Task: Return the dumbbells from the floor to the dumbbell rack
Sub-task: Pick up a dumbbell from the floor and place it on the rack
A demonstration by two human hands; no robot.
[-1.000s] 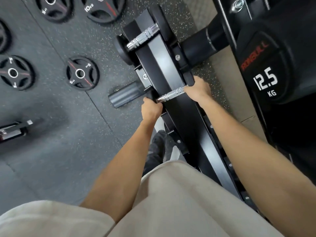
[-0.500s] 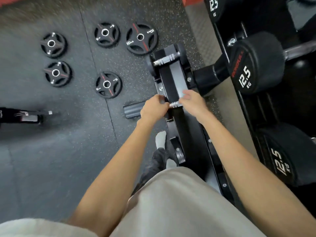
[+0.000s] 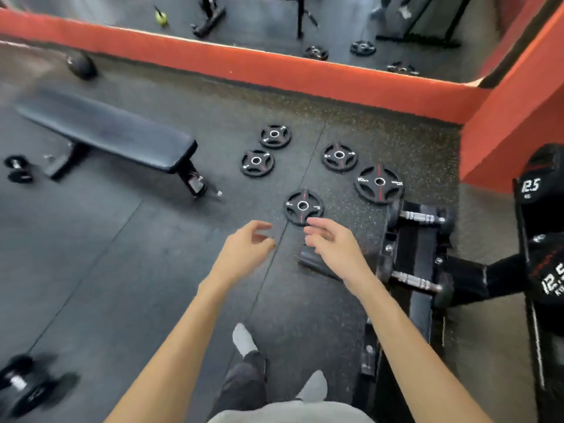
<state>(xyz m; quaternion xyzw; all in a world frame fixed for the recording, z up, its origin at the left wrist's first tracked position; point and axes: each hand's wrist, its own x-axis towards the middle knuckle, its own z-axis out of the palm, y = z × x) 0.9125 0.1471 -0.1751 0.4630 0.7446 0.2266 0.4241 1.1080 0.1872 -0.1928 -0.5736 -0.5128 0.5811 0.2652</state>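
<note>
Hands — left hand (image 3: 244, 248), right hand (image 3: 332, 245) — hover loosely curled, holding nothing, above the floor (image 3: 122, 285).

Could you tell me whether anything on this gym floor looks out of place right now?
Yes: two dumbbells lie loose on the floor, one at lower left and one beside the bench, off the rack. Five weight plates also lie scattered flat.

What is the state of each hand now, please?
Left hand: open, fingers loosely curled, holding nothing.
Right hand: open, holding nothing.
</note>
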